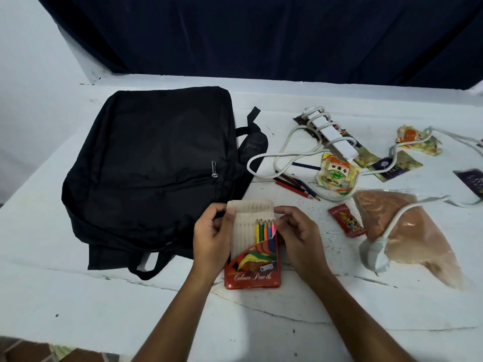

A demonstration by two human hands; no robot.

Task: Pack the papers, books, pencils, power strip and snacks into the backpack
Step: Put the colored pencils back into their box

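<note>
A red "Colour Pencils" box [252,270] lies in front of me with its pale inner tray pulled up and several coloured pencils in its right side. My left hand [211,241] grips the tray's left edge. My right hand [298,239] pinches its right edge by the pencil tips. The black backpack [151,163] lies flat and zipped at the left. Loose pencils [298,185] lie behind the box. The white power strip [332,134] sits at the back right, its cord looping down to the plug [375,254]. Snack packets [335,173] lie scattered around the cord.
A large clear bag of brownish snack [407,231] lies under the plug's cord at the right. A small red candy wrapper [347,220] lies beside it. Dark purple packets [392,165] are farther right. A dark curtain [261,35] hangs behind the white table [104,296].
</note>
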